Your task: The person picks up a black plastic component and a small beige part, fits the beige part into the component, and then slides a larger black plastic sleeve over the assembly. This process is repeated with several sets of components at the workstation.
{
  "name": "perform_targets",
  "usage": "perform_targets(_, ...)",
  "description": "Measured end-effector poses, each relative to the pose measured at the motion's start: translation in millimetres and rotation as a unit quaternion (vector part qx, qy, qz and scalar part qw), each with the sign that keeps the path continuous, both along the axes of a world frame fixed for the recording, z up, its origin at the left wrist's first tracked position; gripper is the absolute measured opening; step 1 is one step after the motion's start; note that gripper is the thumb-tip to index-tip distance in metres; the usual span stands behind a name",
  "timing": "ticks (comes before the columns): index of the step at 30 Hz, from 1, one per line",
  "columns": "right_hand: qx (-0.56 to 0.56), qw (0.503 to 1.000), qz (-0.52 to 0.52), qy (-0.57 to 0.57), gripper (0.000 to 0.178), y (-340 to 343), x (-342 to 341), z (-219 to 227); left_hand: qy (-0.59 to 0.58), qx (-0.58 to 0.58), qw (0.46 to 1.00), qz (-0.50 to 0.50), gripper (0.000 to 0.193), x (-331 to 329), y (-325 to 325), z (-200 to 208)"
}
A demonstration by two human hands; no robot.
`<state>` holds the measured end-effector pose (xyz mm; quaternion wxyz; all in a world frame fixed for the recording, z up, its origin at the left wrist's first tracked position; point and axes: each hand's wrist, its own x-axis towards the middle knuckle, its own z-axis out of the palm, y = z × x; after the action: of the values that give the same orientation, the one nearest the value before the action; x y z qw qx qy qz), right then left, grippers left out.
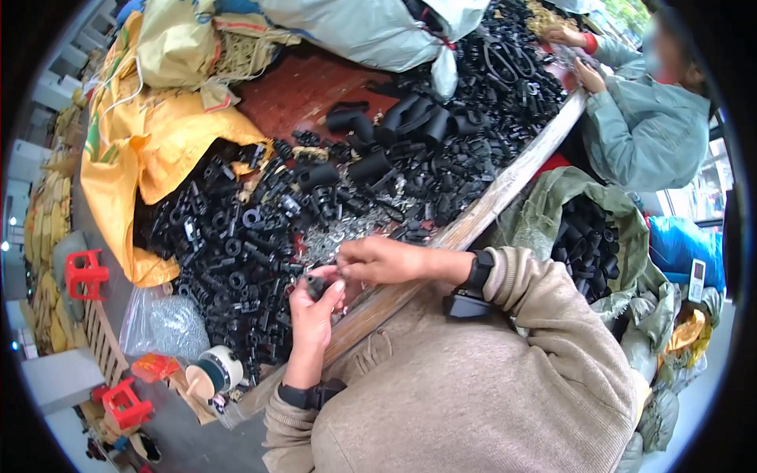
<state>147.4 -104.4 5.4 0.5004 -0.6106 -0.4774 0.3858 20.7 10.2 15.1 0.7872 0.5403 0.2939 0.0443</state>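
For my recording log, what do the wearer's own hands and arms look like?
The left hand and right hand are ungloved. Ribbed-looking beige knit sleeves end above black wrist straps; a dark boxy piece sits by the right one.

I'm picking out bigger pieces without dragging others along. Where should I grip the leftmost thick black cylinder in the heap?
I'd grip the thick, smooth black cylinder around mid-body, coming from above with the fingers across its width. It lies on its side, roughly left to right, its rounded upper surface exposed, while small black irregular parts crowd around it lower down.
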Motion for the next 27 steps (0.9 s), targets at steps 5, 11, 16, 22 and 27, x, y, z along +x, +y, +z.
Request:
perform_targets(5, -0.035, 0.949, 0.014, 0.313, 0.014, -3.2, -3.6, -6.5, -0.017, 0.067, 0.998, 0.0, 0.017, 1.7, -1.0, -5.3)
perform_targets(11, -0.063, 0.916, -0.019, 0.396, 0.015, -1.3, -7.5, -9.7, -0.049, 0.087, 0.995, 0.002, 0.01, 2.5, -0.5, -8.1)
perform_targets(16, -0.04, 0.918, -0.01, 0.393, 0.015, -0.8, -11.3, -7.8, -0.046, 0.085, 0.995, 0.003, 0.011, -0.5, 1.6, -9.8)
perform_targets(22, 0.001, 0.937, -0.01, 0.349, 0.015, -5.4, -12.8, -8.7, -0.045, 0.058, 0.997, -0.003, 0.011, -0.7, -0.3, -9.3)
perform_targets(27, -0.034, 0.975, -0.048, 0.216, 0.015, -9.1, -10.7, -2.6, -0.038, 0.034, 0.999, -0.008, 0.009, -2.1, -1.4, -10.3)
